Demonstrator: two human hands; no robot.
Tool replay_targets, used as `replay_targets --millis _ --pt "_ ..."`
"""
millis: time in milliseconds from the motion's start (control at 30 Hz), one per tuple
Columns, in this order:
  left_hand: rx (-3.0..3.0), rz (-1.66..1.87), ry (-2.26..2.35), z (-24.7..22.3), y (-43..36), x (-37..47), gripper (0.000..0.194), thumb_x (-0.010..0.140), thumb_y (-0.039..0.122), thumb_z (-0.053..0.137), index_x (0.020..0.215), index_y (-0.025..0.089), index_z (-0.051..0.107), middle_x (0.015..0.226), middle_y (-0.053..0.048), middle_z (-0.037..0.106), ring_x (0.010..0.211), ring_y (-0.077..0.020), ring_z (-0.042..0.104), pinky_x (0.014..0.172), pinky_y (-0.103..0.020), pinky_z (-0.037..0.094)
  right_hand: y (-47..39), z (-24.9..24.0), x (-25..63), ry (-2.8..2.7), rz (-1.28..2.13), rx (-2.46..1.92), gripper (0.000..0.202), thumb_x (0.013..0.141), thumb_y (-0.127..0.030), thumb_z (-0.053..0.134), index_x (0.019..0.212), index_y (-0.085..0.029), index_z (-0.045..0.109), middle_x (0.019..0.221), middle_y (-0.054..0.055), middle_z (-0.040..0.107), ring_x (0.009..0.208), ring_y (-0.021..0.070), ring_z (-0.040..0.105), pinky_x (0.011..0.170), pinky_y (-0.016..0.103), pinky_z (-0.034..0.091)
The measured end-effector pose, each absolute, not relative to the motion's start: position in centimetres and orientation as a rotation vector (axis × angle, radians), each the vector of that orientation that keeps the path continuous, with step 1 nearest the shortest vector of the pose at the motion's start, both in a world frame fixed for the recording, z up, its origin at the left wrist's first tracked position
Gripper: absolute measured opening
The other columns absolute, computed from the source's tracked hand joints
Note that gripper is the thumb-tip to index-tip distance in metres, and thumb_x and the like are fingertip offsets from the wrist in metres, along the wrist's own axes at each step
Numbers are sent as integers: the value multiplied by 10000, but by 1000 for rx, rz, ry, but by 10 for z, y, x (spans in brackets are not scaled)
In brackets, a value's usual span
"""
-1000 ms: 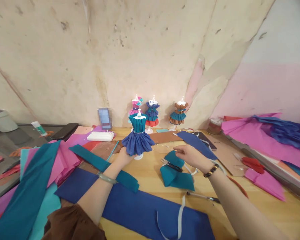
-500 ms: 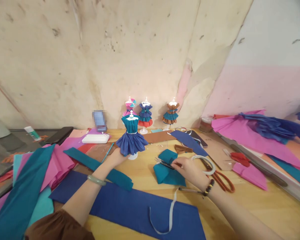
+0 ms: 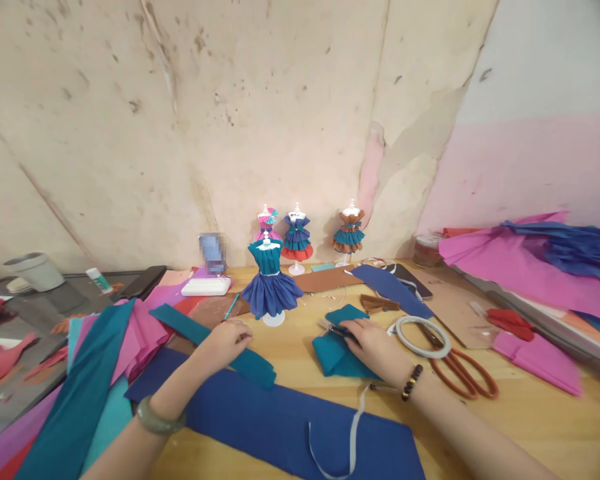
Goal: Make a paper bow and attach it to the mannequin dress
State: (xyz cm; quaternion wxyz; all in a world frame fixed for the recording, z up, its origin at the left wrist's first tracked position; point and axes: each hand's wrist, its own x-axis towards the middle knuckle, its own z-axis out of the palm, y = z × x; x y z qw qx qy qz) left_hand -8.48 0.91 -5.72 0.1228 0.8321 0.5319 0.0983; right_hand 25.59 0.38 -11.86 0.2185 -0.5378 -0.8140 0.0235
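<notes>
On the counter (image 3: 545,433), a teal-and-blue dress (image 3: 272,288) is stood beyond the left hand (image 3: 231,339), which is curled by a teal strip (image 3: 254,367). The right hand (image 3: 371,341) is laid over a dark tool (image 3: 339,330) on teal material (image 3: 330,357); for both, pinching cannot be confirmed.

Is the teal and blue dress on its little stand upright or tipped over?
Upright: the dress stands straight above a round white base that sits flat on the table.
</notes>
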Motion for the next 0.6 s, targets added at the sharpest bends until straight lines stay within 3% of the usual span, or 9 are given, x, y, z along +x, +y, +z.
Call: replay_targets --millis 167,300,467,600 --pt "2182 415 1419 -63 -10 -33 399 813 440 538 1076 183 693 987 -76 704 815 -209 637 737 -281 461 5 -120 256 -2106 271 -1429 357 918 -282 432 1225 -194 591 1075 112 674 978 239 644 886 385 500" --pt "2105 469 1429 -79 -11 7 546 751 572 585 1097 164 690 1084 -112 696 981 -276 619 861 -345 446 3 -121 253 -1986 390 -1344 354 925 -284 383 1136 -188 651 1111 115 685 1035 245 640 937 405 487" --pt "2059 520 1410 -99 -2 35 276 730 421 625 843 188 722 897 -69 729 865 -249 643 770 -326 461 4 -119 252 -1704 637 -1359 347 908 -334 413 1099 -184 661 982 94 735 847 228 698 801 382 557" --pt "1984 574 1403 -109 3 41 113 700 267 613 740 180 674 756 -25 700 732 -193 627 677 -281 457 14 -111 268 -1510 587 -1393 376 901 -356 424 1122 -144 642 1015 110 737 821 217 710 789 358 566"
